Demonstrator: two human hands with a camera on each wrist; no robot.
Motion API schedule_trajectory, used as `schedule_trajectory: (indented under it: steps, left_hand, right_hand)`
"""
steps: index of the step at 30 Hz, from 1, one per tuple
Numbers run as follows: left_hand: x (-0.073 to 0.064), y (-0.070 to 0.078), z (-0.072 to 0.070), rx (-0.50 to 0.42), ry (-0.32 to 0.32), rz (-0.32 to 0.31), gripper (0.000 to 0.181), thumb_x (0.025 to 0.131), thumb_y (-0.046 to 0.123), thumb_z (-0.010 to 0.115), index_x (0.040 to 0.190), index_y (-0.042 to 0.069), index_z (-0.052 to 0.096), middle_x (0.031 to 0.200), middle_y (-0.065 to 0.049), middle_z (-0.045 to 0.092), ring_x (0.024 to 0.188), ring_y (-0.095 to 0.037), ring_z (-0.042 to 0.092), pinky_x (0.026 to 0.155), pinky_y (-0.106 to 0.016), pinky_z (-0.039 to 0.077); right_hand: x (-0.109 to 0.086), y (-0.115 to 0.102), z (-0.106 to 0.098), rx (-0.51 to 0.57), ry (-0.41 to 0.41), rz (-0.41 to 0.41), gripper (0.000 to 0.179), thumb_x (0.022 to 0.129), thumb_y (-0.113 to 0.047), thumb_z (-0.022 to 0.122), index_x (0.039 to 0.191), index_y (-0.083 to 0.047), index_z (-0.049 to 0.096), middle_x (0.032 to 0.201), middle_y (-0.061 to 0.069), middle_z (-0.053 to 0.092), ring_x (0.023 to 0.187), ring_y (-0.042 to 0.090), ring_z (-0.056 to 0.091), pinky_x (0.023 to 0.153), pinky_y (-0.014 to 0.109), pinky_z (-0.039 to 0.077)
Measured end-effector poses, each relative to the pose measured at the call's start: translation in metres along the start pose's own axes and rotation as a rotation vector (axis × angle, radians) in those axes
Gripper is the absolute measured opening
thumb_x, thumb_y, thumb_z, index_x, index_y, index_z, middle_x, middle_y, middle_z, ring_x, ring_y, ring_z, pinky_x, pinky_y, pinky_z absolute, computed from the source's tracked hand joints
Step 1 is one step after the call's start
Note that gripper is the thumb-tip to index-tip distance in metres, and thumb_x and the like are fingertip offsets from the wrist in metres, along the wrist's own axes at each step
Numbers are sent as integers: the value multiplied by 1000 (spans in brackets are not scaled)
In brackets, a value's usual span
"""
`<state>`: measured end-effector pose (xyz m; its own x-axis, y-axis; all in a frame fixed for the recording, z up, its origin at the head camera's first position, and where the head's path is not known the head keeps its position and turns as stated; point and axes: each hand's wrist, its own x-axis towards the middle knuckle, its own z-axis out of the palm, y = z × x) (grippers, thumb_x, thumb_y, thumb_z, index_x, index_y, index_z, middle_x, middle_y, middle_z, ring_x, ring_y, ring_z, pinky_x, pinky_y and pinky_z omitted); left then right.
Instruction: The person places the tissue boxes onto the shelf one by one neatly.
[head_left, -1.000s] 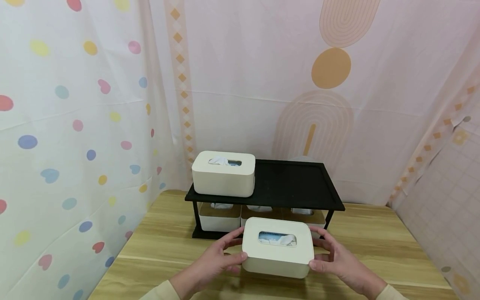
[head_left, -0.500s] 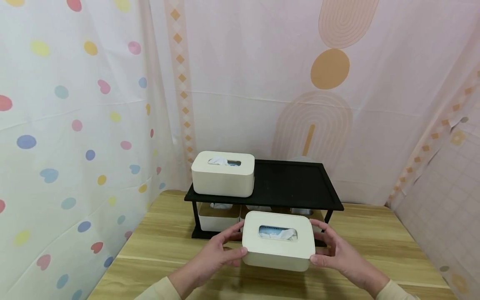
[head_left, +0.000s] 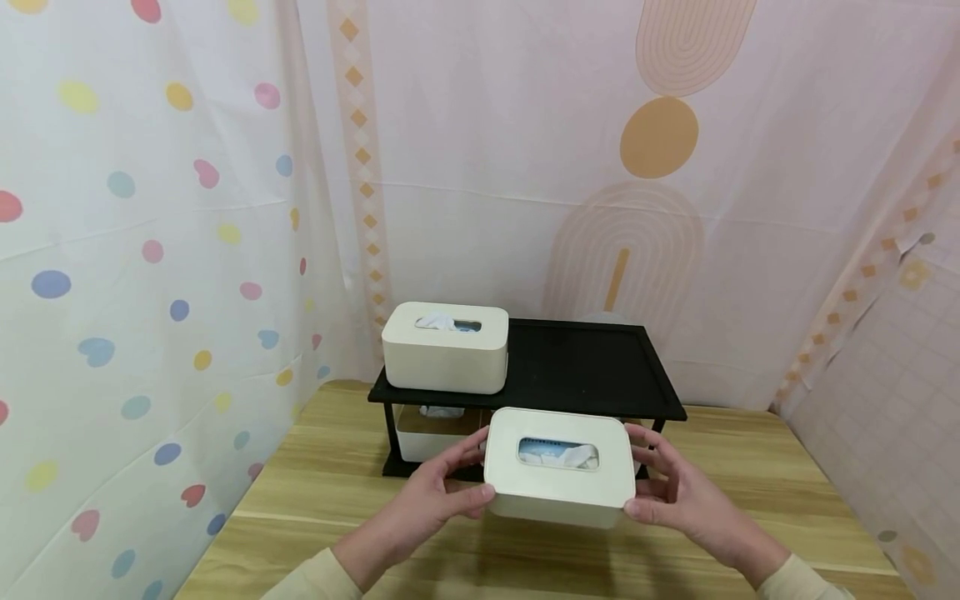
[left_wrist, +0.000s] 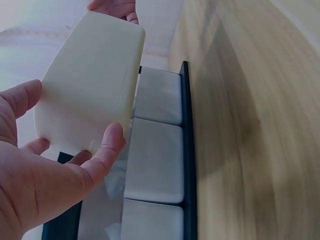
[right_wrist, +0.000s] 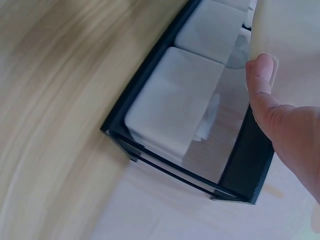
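Note:
A cream tissue box point(head_left: 558, 492) with rounded corners hangs above the table between my two hands, its slotted lid tilted toward me. White tissue and a blue wrapper show through the slot. My left hand point(head_left: 438, 487) grips the box's left end, thumb on the near side and fingers behind. At the other end my right hand point(head_left: 678, 496) holds it the same way. In the left wrist view the box's smooth side point(left_wrist: 92, 75) faces the camera. Behind it, a black two-tier rack point(head_left: 592, 362) carries another cream tissue box point(head_left: 446, 350) at the left of its top shelf.
On the rack's lower tier stand several white tissue boxes point(left_wrist: 155, 160) side by side, partly hidden by the held box in the head view. The rack rests on a wood-grain table point(head_left: 315, 500). Patterned curtains point(head_left: 480, 225) hang behind and at both sides.
Both hands have raised the held tissue box a little and moved it toward the rack. It now overlaps the front edge of the top shelf in the head view.

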<state>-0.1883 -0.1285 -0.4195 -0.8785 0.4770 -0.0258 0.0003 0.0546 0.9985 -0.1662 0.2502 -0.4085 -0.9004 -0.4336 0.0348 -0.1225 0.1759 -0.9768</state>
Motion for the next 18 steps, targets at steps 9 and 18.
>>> schedule_trajectory:
  steps: [9,18]
  left_hand:
    - [-3,17,0,47,1,47,80,101,26,77,169,25,35,167,-25,39,114,-24,73,92,-35,62]
    - [-2,26,-2,76,-14,62,81,100,28,78,168,29,35,168,-20,39,113,-22,70,94,-32,59]
  right_hand:
    - [-2,-14,-3,-19,12,-68,90,97,-2,74,168,-17,21,166,35,27,115,23,73,90,36,64]
    - [-5,-26,-3,-67,54,-101,90,97,-1,75,168,-19,22,165,34,30,112,23,71,86,35,64]
